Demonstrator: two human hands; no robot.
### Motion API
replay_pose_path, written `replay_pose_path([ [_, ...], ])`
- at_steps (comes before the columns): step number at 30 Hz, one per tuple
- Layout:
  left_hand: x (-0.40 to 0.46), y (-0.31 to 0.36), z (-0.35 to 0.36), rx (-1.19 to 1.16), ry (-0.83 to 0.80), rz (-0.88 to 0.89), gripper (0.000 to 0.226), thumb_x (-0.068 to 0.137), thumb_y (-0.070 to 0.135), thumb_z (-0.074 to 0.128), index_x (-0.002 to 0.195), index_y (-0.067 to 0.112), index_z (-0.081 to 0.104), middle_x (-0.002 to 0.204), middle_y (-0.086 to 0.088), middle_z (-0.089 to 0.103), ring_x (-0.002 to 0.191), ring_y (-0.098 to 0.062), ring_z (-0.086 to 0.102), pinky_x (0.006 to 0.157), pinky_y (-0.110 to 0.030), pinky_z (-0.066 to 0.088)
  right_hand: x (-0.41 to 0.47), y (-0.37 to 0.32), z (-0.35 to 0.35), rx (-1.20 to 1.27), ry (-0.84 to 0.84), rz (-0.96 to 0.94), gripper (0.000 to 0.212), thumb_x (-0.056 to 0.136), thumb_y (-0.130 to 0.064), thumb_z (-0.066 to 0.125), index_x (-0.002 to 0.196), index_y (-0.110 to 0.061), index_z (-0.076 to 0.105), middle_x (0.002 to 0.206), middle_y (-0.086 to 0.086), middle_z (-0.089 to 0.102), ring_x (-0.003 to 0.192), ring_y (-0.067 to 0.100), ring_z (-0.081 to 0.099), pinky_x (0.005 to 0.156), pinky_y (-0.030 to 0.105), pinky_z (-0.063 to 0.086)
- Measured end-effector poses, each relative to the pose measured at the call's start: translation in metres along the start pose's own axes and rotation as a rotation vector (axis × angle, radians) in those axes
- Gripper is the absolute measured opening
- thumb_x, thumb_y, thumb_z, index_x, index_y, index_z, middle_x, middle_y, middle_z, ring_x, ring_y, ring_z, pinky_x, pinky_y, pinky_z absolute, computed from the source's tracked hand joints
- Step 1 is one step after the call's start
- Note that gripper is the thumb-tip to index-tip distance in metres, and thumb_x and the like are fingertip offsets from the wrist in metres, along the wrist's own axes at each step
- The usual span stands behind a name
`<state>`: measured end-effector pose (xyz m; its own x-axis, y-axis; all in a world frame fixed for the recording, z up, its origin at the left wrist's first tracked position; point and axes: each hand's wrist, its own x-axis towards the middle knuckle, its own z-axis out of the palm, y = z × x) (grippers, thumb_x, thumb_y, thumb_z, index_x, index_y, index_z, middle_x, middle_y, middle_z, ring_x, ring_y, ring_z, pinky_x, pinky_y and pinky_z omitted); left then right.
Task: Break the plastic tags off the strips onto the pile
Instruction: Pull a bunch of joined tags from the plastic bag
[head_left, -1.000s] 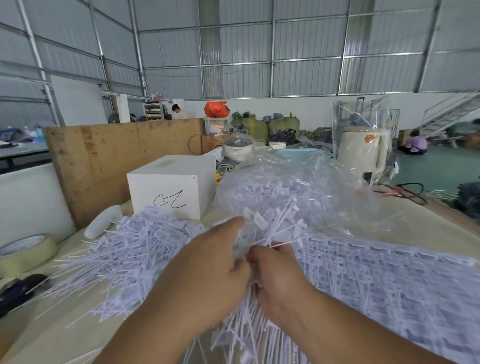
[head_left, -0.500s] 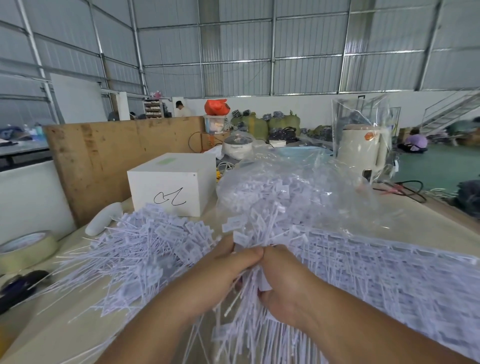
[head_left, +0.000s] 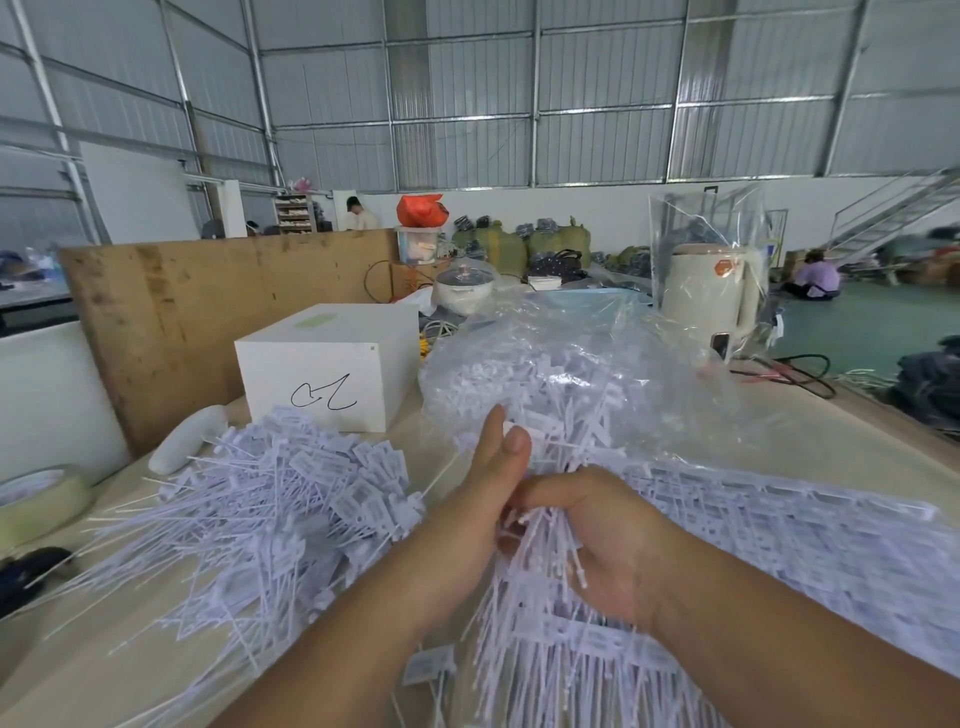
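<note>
the right hand (head_left: 597, 540) clamps a strip of tags (head_left: 561, 597) just right of the pile (head_left: 270, 499) while the left hand (head_left: 483, 488) pinches its top, so a short twist toward the pile should snap tags cleanly.

Two bare forearms, no sleeves in view, no watch, bracelet or glove. Left hand (head_left: 475, 512) and right hand (head_left: 605, 545) bare as well, no rings visible. Short, unpainted nails on the visible fingers (head_left: 514, 441).

White tag strips (head_left: 779, 540) beside pile (head_left: 270, 499)
</note>
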<state>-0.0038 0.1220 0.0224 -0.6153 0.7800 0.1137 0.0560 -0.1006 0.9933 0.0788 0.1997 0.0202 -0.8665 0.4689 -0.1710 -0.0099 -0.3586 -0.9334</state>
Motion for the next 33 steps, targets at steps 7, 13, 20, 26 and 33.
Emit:
replay_pose_path([
  [7, -0.02, -0.016, -0.03, 0.76, 0.138, 0.272, 0.069, 0.081, 0.076, 0.037, 0.143, 0.05, 0.019, 0.141, 0.027, 0.034, 0.126, 0.001, 0.043, 0.098, -0.03, 0.038, 0.003, 0.0, -0.016, 0.034, 0.171, -0.083, 0.051, 0.069, 0.019, 0.061, 0.119, 0.011, 0.053, 0.079, 0.021, 0.063, 0.06, 0.03, 0.065, 0.057, 0.036, 0.055],
  [13, 0.011, -0.027, -0.06, 1.125, 0.169, -0.086, 0.048, 0.087, 0.039, 0.06, 0.13, 0.02, 0.049, 0.117, -0.003, 0.059, 0.109, -0.026, 0.054, 0.094, -0.04, 0.046, -0.007, -0.006, -0.018, 0.013, 0.193, -0.067, 0.041, 0.071, 0.017, 0.061, 0.109, 0.004, 0.053, 0.083, 0.021, 0.058, 0.053, 0.023, 0.06, 0.038, 0.022, 0.044],
  [20, 0.018, -0.028, -0.039, 0.868, 0.124, 0.028, 0.027, 0.093, 0.032, 0.051, 0.079, 0.017, 0.069, 0.074, -0.001, 0.07, 0.069, -0.019, 0.065, 0.073, -0.036, 0.049, -0.006, 0.001, -0.02, -0.005, 0.19, -0.067, 0.037, 0.07, 0.018, 0.063, 0.079, -0.007, 0.036, 0.083, 0.008, 0.054, 0.084, 0.025, 0.056, 0.101, 0.056, 0.043],
  [26, -0.001, -0.01, 0.002, 0.249, -0.073, -0.184, 0.048, 0.093, 0.061, 0.043, 0.084, 0.023, 0.072, 0.083, -0.004, 0.073, 0.077, -0.019, 0.072, 0.071, -0.029, 0.051, -0.002, 0.007, -0.009, -0.006, 0.202, -0.07, 0.067, 0.061, 0.003, 0.069, 0.121, -0.001, 0.04, 0.107, 0.017, 0.068, 0.097, 0.033, 0.067, 0.094, 0.056, 0.05],
  [33, -0.004, 0.015, 0.033, -0.015, -0.242, -0.274, 0.065, 0.086, 0.067, 0.048, 0.127, 0.018, 0.065, 0.116, -0.007, 0.069, 0.106, -0.017, 0.064, 0.096, -0.027, 0.048, 0.001, -0.001, -0.024, -0.022, 0.118, -0.047, 0.069, 0.081, -0.006, 0.063, 0.139, 0.0, 0.028, 0.127, 0.005, 0.061, 0.112, 0.019, 0.06, 0.093, 0.038, 0.047],
])
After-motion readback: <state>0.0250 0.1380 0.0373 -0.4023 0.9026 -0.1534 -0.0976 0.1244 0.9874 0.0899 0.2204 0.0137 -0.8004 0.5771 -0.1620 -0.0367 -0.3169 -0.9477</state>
